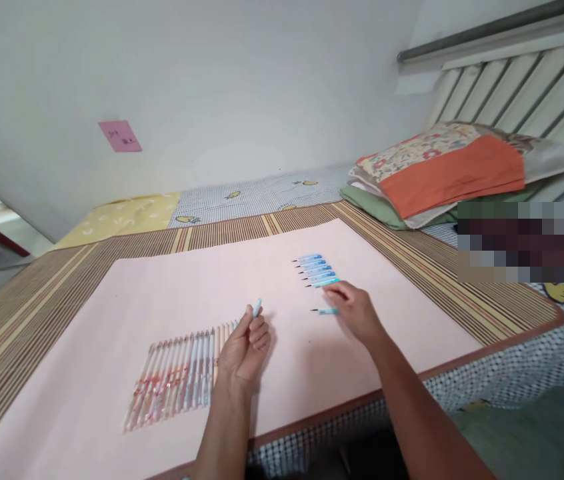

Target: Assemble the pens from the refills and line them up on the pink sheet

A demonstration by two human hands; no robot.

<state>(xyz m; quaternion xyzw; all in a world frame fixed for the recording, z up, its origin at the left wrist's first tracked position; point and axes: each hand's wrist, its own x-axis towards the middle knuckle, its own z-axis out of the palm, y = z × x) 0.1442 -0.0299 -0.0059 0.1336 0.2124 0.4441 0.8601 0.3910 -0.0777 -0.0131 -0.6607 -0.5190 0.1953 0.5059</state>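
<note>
My left hand [247, 343] is closed around a slim light-blue pen-like piece [257, 307], whose rounded end sticks up past the thumb. At the right, the fingers of my right hand [349, 305] pinch the end of a light-blue piece with a dark pointed tip [318, 284]. Several similar blue pointed pieces [316, 269] lie in a short column just beyond it, tips to the left. Closer to me lies another blue pointed piece [327, 311], partly covered by my right hand. Left of my left hand, a row of decorated pens [172, 380] lies side by side; my wrist hides some.
A large pale pink sheet [162, 287] covers much of the striped mat [87, 273]. Folded fabric and an orange-edged pillow [452, 173] are stacked at the back right by white rails [527, 87]. A pink note [120, 136] is on the wall.
</note>
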